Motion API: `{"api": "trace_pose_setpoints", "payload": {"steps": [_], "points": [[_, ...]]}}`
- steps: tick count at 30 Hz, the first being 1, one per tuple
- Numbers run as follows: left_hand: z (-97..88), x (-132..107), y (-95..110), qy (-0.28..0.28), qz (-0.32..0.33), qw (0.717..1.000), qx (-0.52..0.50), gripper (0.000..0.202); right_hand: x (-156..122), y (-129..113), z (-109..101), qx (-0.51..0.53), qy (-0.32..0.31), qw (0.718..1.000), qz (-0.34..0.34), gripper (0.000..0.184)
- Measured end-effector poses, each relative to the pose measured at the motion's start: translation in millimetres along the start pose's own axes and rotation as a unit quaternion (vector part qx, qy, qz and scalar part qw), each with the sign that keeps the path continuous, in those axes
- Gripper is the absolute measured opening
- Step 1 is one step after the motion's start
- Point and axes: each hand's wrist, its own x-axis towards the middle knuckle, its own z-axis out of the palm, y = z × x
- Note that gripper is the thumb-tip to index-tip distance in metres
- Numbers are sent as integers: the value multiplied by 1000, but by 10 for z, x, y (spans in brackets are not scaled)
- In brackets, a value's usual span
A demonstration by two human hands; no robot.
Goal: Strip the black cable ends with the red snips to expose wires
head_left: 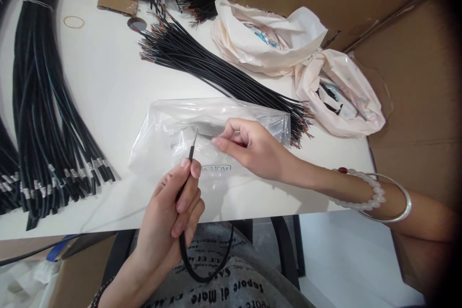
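Observation:
My left hand (173, 207) is closed around a short black cable (190, 154). The cable's stripped, pale tip points up and away from me, and its other part loops down over my lap. To the right of that tip, my right hand (258, 149) is pinched, thumb against fingers, above a clear plastic bag (153, 127). A bit of red shows under its fingers, but I cannot make out what they hold. The bag lies flat on the white table (97, 77), with grey contents showing through it.
Behind the bag lies a bundle of black cables (216, 65) with bare coloured wire ends. More cables with silvery ends (39, 86) lie at left, near a rubber band (74, 22). Two pale open bags (306, 24) stand at back right, against cardboard (407, 82).

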Motion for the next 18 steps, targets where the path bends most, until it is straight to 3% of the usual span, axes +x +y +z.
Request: {"api": "trace_pose_setpoints", "payload": {"steps": [11,15,18], "points": [[-28,18,-65,-3,27,995,99,23,-61,-71,-54,-160,-2,985,-63,31],[-57,-10,-109,26,103,971,214,26,-122,-145,-74,-229,15,969,-89,30],[-40,-53,-128,75,203,926,309,23,-193,-254,-100,-300,25,948,-105,28]]}}
